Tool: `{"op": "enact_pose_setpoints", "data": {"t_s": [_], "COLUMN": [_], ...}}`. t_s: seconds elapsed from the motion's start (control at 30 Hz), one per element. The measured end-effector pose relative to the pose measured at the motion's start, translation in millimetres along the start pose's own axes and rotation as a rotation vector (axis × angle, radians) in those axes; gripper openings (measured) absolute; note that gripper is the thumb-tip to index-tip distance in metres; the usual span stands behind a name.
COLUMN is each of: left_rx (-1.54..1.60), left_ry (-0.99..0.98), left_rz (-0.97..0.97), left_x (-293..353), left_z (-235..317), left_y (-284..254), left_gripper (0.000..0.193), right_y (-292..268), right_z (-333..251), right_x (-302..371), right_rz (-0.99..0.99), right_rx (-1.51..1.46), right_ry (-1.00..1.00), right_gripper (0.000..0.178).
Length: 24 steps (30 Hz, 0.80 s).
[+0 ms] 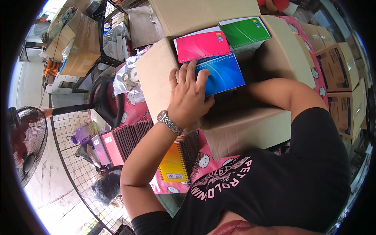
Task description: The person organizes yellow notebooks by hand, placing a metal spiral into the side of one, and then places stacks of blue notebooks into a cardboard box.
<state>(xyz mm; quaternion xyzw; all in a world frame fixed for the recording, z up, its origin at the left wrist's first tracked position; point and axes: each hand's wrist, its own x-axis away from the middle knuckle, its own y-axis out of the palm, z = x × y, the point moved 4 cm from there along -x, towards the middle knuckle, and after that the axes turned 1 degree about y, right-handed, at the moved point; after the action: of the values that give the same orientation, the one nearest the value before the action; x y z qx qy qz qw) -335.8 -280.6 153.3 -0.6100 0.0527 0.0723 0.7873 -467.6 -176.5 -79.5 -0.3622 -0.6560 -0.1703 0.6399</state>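
An open cardboard box [243,135] stands before me with spiral notebooks inside. At its far side lie a pink notebook [201,46] and a green notebook [244,33], each on top of a stack. Nearer to me, a blue notebook [225,76] sits slightly tilted. My left hand [187,88], with a metal watch on the wrist, grips the blue notebook's left edge between index finger and thumb; its other fingers reach down by the box's left wall. My right forearm [270,94] goes into the box from the right, and the notebook and box hide that hand.
Rows of spiral notebooks, pink [113,147] and yellow [172,164], stand on the pink patterned tablecloth [205,156] left of the box. A fan [27,145] is at the far left. Stacked cartons [338,66] stand at the right, and a shelf with boxes [84,43] at the back left.
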Motion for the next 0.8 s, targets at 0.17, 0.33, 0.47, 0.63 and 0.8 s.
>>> {"op": "enact_pose_setpoints", "data": {"t_s": [0.17, 0.33, 0.47, 0.63, 0.8], "left_rx": [-0.02, -0.03, 0.023, 0.014, 0.049], "left_ry": [-0.055, -0.056, 0.021, 0.057, -0.033], "left_rz": [-0.017, 0.051, -0.061, 0.002, -0.048], "left_x": [-12, -7, -11, -10, -20], "left_z": [-9, 0, 2, 0, 1], "left_y": [-1, -3, -7, -4, -2], "left_gripper": [0.065, 0.065, 0.067, 0.07, 0.087], "right_y": [2, 0, 1, 2, 3], "right_z": [-7, -8, -9, -11, -6], "right_x": [-2, -3, -4, -4, -4], "right_rz": [-0.001, 0.0, 0.0, -0.003, -0.004], "right_rx": [-0.002, -0.023, -0.029, -0.02, -0.03], "right_ry": [-0.004, -0.02, -0.022, -0.021, -0.02], "right_gripper": [0.042, 0.042, 0.042, 0.042, 0.042]}}
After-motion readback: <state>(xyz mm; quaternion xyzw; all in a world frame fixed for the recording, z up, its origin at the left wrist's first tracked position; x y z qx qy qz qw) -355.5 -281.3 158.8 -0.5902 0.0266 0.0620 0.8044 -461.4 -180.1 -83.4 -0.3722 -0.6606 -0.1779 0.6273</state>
